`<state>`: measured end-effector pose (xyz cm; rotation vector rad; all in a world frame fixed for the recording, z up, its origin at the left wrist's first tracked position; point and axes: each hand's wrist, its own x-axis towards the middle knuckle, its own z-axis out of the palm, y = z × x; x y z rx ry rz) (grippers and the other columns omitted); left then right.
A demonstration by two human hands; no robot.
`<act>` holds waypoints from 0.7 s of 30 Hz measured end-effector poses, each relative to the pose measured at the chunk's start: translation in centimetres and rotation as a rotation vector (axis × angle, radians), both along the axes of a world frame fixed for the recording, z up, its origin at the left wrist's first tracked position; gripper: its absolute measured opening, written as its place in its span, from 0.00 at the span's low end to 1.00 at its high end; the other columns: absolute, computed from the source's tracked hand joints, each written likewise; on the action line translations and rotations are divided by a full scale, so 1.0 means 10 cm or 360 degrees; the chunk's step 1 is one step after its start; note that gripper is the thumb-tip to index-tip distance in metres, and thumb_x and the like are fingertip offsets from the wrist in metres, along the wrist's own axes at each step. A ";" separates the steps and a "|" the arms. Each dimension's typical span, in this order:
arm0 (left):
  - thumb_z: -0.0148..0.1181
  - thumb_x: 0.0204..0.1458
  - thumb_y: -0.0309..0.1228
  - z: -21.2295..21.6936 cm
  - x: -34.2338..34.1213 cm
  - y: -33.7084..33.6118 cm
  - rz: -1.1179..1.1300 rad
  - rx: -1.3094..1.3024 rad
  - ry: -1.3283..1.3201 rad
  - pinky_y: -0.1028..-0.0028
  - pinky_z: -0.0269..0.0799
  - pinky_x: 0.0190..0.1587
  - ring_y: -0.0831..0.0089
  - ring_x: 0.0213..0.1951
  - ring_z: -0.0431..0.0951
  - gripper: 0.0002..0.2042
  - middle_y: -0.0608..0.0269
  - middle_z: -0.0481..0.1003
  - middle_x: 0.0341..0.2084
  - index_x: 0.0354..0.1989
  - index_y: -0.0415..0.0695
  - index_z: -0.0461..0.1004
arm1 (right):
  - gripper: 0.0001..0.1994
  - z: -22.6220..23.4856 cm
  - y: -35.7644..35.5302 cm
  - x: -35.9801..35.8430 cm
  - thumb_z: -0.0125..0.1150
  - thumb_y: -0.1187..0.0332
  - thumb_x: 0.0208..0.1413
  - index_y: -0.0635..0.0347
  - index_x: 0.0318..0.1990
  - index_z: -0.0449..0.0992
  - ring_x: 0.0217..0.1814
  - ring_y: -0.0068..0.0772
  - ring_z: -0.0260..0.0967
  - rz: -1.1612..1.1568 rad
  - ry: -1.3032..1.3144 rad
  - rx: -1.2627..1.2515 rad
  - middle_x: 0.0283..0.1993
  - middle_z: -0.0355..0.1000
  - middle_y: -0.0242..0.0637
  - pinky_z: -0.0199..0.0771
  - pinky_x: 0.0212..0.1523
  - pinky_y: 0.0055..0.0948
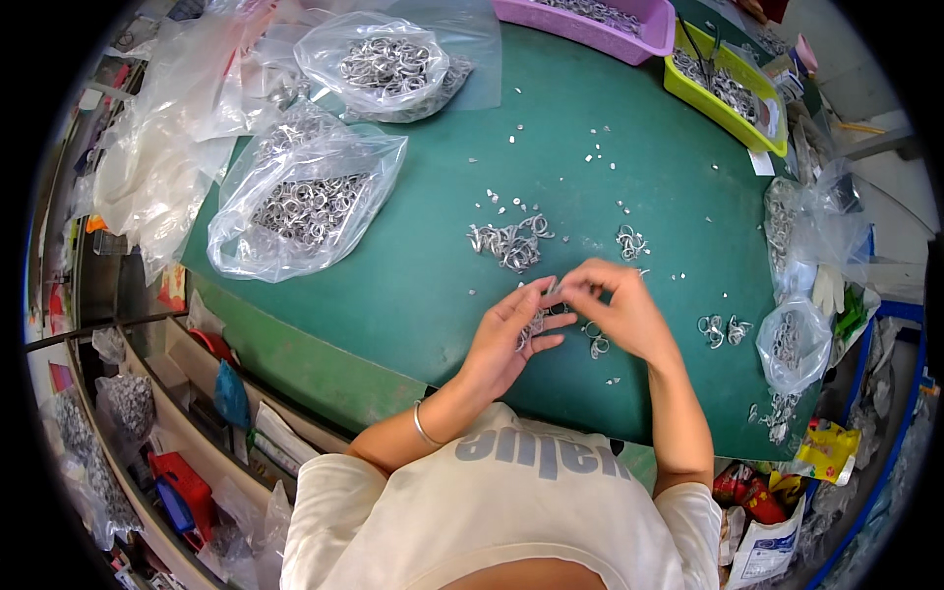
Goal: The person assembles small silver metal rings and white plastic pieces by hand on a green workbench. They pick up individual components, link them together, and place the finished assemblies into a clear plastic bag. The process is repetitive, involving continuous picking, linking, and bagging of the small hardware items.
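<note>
Several silver metal rings point(529, 330) lie in the cupped palm of my left hand point(492, 344), its fingers partly curled around them. My right hand point(627, 313) meets the left fingertips from the right, thumb and fingers pinched together. What sits in that pinch is too small and blurred to make out. Just beyond my hands a loose pile of silver rings point(513, 244) rests on the green tabletop point(423, 206). A smaller ring cluster point(630, 242) lies past my right hand, and a few rings point(598, 342) lie close below it.
Clear plastic bags of rings point(310, 211) point(385, 67) stand at the left and far left. A purple bin point(639, 44) and a yellow-green bin point(723, 88) hold more at the back right. Ring groups point(725, 330) and an open bag point(793, 344) lie right. Open drawers point(231, 393) flank the left.
</note>
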<state>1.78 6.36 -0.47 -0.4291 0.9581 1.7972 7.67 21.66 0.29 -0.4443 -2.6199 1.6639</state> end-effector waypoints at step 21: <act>0.48 0.59 0.34 -0.27 0.01 -0.24 -0.0424 0.0361 -0.0086 0.83 0.47 0.14 0.85 0.13 0.55 0.12 0.72 0.61 0.11 0.28 0.40 0.71 | 0.08 -0.10 0.27 -0.19 0.50 0.74 0.57 0.66 0.42 0.71 0.25 0.16 0.64 -0.0734 0.0364 -0.1255 0.29 0.69 0.31 0.59 0.22 0.14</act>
